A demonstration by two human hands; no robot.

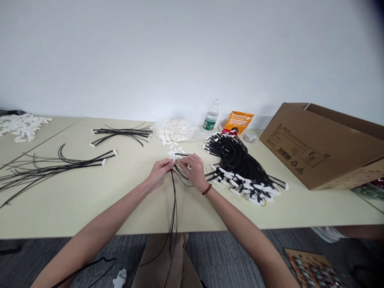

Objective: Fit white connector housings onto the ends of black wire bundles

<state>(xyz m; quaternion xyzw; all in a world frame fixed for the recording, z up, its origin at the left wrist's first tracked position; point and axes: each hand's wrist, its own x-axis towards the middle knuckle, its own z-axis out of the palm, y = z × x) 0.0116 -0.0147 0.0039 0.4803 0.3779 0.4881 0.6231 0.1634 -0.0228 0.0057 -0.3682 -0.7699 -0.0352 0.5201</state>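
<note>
Your left hand pinches a white connector on black wires; your right hand grips the same strands. Both work above the table, wires trailing past its edge.

Thin black wires at two o'clock have a soft sheen on their plastic sheathing, and their small white plastic connectors look matt. The tabletop is smooth, matt cream laminate. At three o'clock stands a brown corrugated cardboard box, dull and papery. Toward twelve o'clock are a crinkled clear plastic bag, a glossy clear plastic bottle and a shiny orange packet. Underfoot at six o'clock lies ribbed grey carpet.
</note>
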